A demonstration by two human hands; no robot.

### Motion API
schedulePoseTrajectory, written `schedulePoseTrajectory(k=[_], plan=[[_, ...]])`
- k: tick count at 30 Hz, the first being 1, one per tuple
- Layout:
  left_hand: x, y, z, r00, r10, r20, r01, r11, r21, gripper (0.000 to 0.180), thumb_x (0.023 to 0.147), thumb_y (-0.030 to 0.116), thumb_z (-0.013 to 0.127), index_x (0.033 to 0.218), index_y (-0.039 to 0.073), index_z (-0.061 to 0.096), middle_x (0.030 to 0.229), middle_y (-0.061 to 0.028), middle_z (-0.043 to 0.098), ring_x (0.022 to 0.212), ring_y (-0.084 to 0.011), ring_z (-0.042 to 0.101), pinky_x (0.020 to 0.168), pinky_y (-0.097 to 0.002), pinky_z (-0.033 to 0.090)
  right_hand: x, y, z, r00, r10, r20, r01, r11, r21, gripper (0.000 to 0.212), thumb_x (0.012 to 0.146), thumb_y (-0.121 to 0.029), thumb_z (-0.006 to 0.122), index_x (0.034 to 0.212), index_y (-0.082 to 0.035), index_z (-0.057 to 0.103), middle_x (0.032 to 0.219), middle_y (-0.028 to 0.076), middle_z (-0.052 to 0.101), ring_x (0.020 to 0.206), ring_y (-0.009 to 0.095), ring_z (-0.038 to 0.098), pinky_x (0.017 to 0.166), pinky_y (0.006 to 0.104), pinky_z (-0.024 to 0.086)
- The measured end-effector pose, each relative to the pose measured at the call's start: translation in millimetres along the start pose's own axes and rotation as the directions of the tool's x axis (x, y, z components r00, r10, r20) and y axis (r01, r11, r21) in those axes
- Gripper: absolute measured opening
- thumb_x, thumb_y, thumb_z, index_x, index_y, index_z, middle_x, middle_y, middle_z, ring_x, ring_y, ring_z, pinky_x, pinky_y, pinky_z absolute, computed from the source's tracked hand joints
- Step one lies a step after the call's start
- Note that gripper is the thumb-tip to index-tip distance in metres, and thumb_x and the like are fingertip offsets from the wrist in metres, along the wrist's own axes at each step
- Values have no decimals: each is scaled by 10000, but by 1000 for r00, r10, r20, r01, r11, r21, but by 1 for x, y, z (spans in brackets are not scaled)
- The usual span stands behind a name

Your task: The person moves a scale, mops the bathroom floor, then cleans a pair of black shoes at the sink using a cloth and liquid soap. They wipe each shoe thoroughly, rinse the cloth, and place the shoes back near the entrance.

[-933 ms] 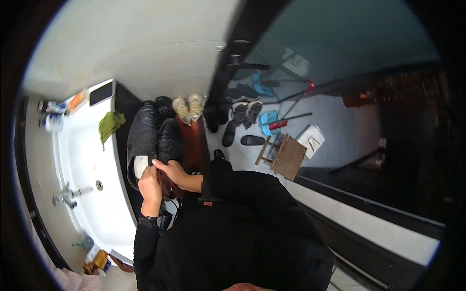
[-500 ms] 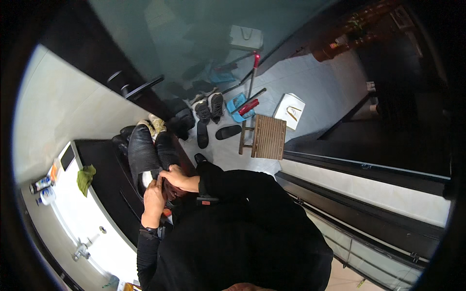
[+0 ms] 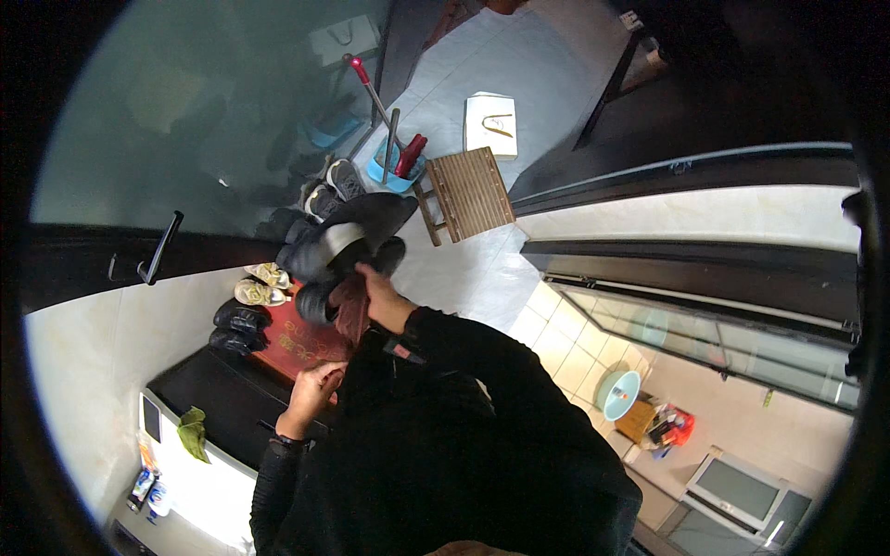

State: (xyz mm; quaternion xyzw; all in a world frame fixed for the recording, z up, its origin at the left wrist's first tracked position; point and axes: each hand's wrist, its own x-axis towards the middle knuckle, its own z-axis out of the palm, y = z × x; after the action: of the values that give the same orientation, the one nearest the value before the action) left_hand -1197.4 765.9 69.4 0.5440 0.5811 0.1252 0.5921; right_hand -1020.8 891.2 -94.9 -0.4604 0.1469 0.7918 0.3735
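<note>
In front of me hangs a dark, shoe-like thing [image 3: 378, 218] with a pale patch, smeared by motion; its exact kind cannot be made out. A maroon cloth-like piece [image 3: 349, 313] lies at its near end. My right hand [image 3: 385, 301] is closed on this maroon piece, its fingers partly hidden. My left hand [image 3: 313, 397] is lower and to the left, at the near edge of the red doormat [image 3: 292, 343]. Its fingers are bent together, and what they hold, if anything, is hidden.
Pale sneakers [image 3: 261, 285] and black shoes [image 3: 237, 324] stand along the left wall. Beyond are grey sneakers [image 3: 343, 181], a blue dustpan [image 3: 394, 167], a wooden stool [image 3: 471, 195] and a white paper bag [image 3: 491, 125]. A white counter [image 3: 209, 482] with a green cloth [image 3: 192, 434] is lower left.
The view has turned. Both hands were together at the dark ribbed things on the left; now they are apart, my right hand farther out, and the dark thing has swung away, uncovering the red doormat.
</note>
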Motion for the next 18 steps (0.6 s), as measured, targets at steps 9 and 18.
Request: schedulePoseTrajectory(k=[9, 18], plan=[[56, 34, -11, 943, 220, -250, -219, 975, 33, 196, 874, -3, 538, 1046, -37, 627, 868, -87, 641, 784, -130, 613, 697, -240, 480, -33, -80, -48, 575, -801, 168, 541, 218, -812, 326, 796, -288, 687, 700, 8, 590, 616, 136, 593, 546, 295, 596, 504, 397, 452], [179, 73, 80, 974, 161, -161, -77, 898, 434, 535, 729, 333, 739, 1024, -37, 490, 901, -284, 605, 883, -442, 593, 748, -476, 485, -96, -113, -19, 644, -679, 353, 389, -108, -915, 514, 750, -454, 671, 576, 2, 510, 613, 230, 558, 571, 385, 576, 549, 464, 426]])
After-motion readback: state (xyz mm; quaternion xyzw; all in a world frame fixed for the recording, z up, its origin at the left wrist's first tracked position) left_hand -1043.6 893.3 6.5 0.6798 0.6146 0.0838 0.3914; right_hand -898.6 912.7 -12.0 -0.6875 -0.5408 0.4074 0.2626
